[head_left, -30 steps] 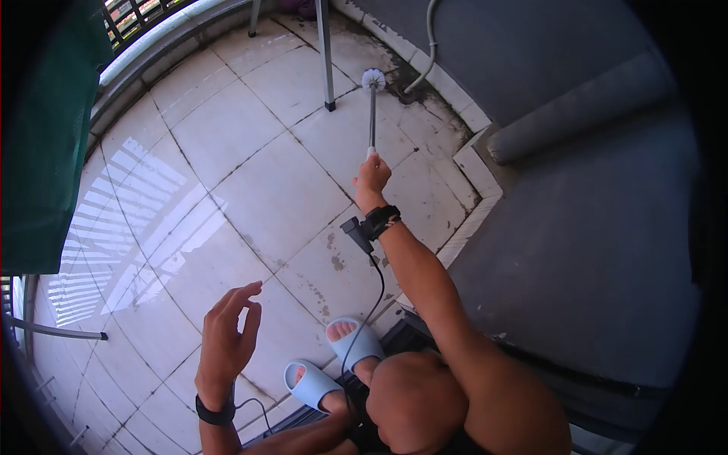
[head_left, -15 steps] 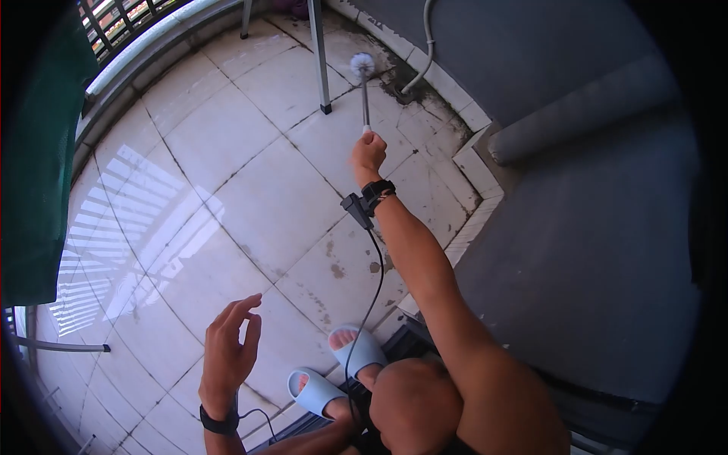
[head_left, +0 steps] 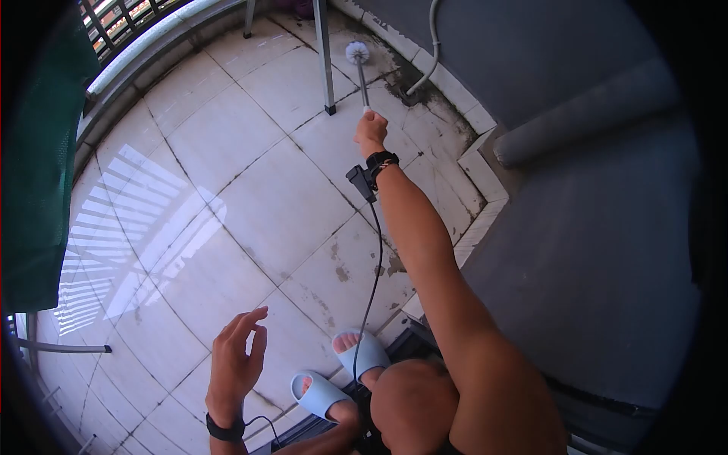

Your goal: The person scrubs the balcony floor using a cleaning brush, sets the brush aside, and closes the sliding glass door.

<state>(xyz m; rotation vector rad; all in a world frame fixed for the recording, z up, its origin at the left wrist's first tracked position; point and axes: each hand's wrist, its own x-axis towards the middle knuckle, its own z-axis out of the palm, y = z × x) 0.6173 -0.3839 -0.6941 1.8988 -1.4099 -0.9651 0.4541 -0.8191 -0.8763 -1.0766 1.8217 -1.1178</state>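
My right hand (head_left: 371,130) is closed round the handle of a long brush (head_left: 362,83) with a round white bristle head. The brush head lies against the dirty white floor tiles (head_left: 277,193), between a metal leg and the hose by the wall. My left hand (head_left: 236,360) hangs over the tiles at the lower left, holding nothing, its fingers apart from the thumb. Each wrist has a black strap, and a cable runs down from the right one.
A metal leg (head_left: 324,64) stands left of the brush. A grey hose (head_left: 434,49) meets the floor near the grey wall (head_left: 576,227). Green cloth (head_left: 42,167) hangs at the left. Blue slippers (head_left: 322,394) are on my feet. Another metal leg (head_left: 68,347) lies lower left.
My right hand has moved forward, away from me, carrying the brush head farther up and slightly left across the tiles. My left hand has shifted a little down and right, still open.
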